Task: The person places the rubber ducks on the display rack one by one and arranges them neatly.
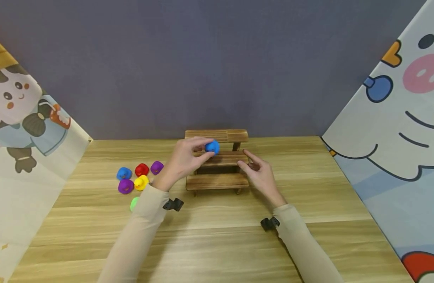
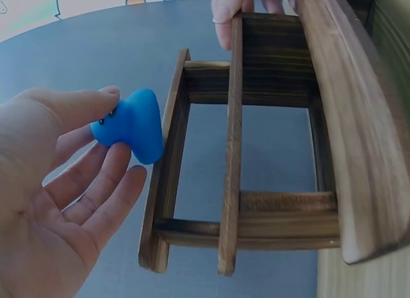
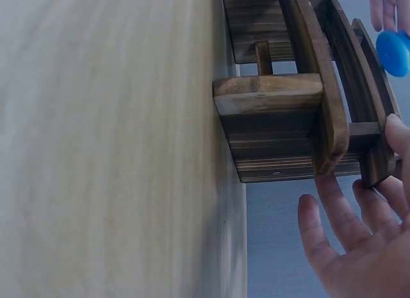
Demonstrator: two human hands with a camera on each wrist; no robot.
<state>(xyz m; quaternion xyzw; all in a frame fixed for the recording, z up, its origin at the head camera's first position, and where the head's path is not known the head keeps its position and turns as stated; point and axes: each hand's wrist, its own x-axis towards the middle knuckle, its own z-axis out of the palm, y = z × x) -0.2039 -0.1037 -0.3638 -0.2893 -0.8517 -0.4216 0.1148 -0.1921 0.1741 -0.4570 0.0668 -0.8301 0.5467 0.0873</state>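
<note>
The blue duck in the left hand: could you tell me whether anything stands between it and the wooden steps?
Nothing visible does. The left hand pinches the blue duck just above the middle step of the wooden steps, which show no other toys. The right hand touches the steps' right end, clear of the duck.
</note>
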